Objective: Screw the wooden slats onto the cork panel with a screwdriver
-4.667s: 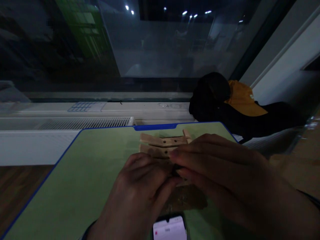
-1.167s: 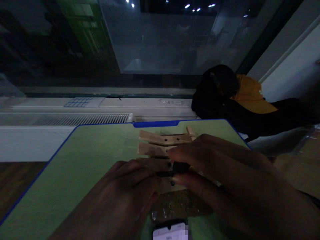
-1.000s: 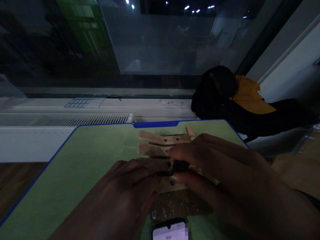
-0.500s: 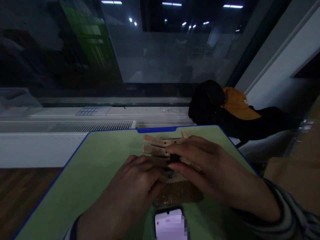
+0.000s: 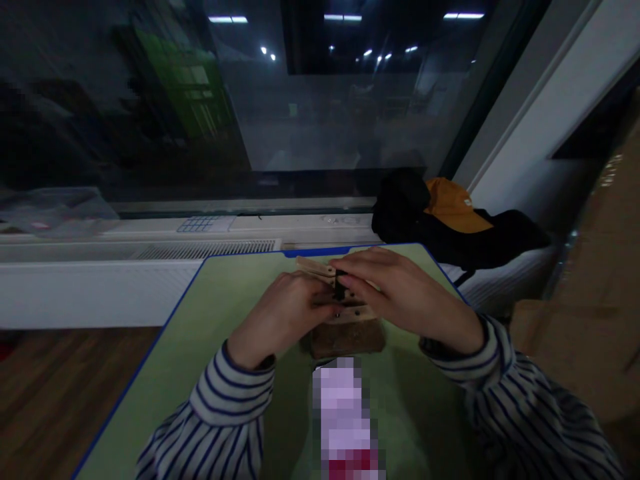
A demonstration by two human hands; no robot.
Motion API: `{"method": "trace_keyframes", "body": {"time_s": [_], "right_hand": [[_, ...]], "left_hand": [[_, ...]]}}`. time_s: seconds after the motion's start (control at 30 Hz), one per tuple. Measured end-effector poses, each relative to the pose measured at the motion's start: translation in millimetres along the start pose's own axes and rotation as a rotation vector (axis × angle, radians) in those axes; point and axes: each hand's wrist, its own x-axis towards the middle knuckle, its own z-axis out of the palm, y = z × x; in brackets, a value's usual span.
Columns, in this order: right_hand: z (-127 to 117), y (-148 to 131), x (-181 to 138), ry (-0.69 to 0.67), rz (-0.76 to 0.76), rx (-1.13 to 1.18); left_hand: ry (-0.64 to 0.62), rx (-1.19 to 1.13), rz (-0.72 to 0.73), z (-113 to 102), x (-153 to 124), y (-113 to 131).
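Pinching a small black tool [image 5: 341, 285] between thumb and fingers, my right hand [image 5: 403, 292] works above a row of light wooden pieces near the far edge of the green table [image 5: 395, 407]. My left hand [image 5: 280, 310] is bent over the same row from the other side, thumb beside the nearest piece [image 5: 353, 315]; its fingertips are partly hidden, so I cannot tell whether they grip or merely steady the wood. Note the change: half a second ago the tool's tip stood at a hole in that nearest piece; now the tool is farther from me, among the pieces beyond, and two holes of the nearest one lie uncovered. I judge that the work has passed to another piece, though where the tip rests is too dark to tell. The farthest piece [image 5: 313, 266] slants out past my left fingers. On the near side of the row lie a brown block [image 5: 347, 339] and, closer to me, a phone [image 5: 341, 403].
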Motion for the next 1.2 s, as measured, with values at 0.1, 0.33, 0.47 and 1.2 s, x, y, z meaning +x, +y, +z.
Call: {"method": "trace_keyframes", "body": {"time_s": [0.1,0.33,0.47,1.2], "right_hand": [[-4,-3,3,-0.009,-0.010,-0.014],[-4,-4,3,-0.022,-0.032,-0.001],[-2,-3,1,0.016,-0.018,0.027],[6,-6,-5,0.056,0.024,-0.051]], "left_hand": [[0.012,-0.054,-0.043,3,5,2],[0.069,-0.086,-0.022,5,7,4],[0.092,-0.115,-0.007,5,7,4],[0.051,-0.076,0.058,6,5,3]]}}
